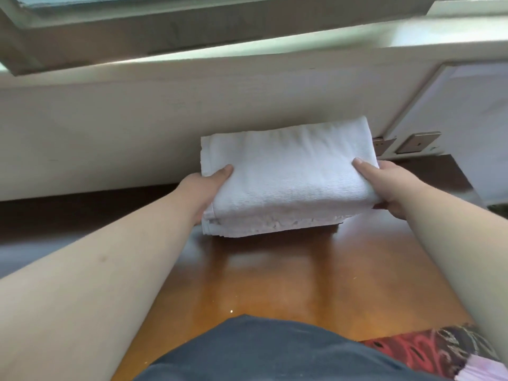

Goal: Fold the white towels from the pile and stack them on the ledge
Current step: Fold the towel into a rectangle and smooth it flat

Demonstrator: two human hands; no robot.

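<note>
A folded white towel [286, 174] hangs in the air above the wooden floor, in front of the pale wall below the window. My left hand [204, 185] grips its left edge, thumb on top and fingers hidden underneath. My right hand [384, 185] grips its right edge the same way. The towel lies flat, several layers thick, with its layered edge facing me. The ledge [275, 48] runs as a pale sill above the wall, well above the towel. The pile of unfolded towels is out of view.
A polished wooden floor [275, 284] lies below the towel. White cabinet doors with metal handles [417, 143] stand at the right. A window frame [165, 31] crosses the top. A patterned red and black cloth [428, 350] lies at the lower right.
</note>
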